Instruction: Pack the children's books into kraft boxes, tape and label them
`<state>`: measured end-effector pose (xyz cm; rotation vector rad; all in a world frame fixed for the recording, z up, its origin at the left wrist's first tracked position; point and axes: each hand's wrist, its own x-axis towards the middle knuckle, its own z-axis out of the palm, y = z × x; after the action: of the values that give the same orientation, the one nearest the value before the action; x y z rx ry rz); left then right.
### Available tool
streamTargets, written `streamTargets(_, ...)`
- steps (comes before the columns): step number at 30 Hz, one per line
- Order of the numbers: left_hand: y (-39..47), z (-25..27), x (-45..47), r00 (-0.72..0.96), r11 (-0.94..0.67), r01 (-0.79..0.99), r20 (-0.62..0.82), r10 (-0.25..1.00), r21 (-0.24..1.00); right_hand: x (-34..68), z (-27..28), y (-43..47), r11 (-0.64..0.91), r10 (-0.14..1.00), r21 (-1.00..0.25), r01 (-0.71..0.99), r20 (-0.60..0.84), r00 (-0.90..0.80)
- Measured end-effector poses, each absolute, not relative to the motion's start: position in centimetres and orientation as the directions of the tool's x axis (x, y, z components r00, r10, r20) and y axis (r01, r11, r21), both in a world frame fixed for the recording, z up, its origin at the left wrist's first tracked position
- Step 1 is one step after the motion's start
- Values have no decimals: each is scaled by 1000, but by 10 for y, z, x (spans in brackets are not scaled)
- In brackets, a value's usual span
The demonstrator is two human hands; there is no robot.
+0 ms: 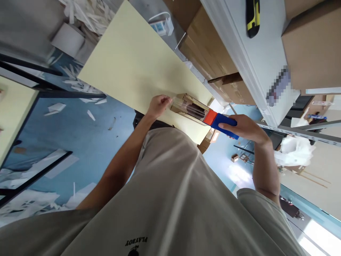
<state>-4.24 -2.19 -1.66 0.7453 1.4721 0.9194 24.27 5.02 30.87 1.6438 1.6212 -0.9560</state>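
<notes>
A small open cardboard box (180, 109) with dark contents lies on the pale yellow tabletop (128, 53). My right hand (243, 127) is wrapped round what looks like a blue-and-red tape dispenser (221, 124), its red end over the right end of the box. Past the box's left end, the fingers of my left hand (159, 106) are pinched together. A faint see-through strip, seemingly clear tape (177, 101), runs from these fingertips over the box. What exactly the dark contents are cannot be made out.
Large cardboard boxes (207, 46) stand along the table's far side, near a white power strip (161, 27). A grey shelf (266, 53) at upper right bears a black-and-yellow utility knife (253, 17). Paper scraps litter the blue floor (106, 131) at left.
</notes>
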Motion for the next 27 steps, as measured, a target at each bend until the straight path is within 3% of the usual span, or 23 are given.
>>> streamTargets(7,-8,-55,-11,-64,582,-160,-597,800,797,206,310,54,6,573,2,1000,-819,-2)
streamTargets(15,-9,-70,20,-94,554,-187,-576,812,811,187,308,58,19,595,58,998,-803,36)
streamTargets(21,-19,-70,16,-152,551,3,-544,825,835,188,312,58,16,606,20,1000,-795,6)
streamTargets(23,-25,-60,7,-55,464,37,-462,885,885,191,312,58,45,618,30,999,-786,-4)
streamTargets(27,-29,-16,-2,237,99,133,-129,963,986,192,311,56,134,631,55,989,-775,-43)
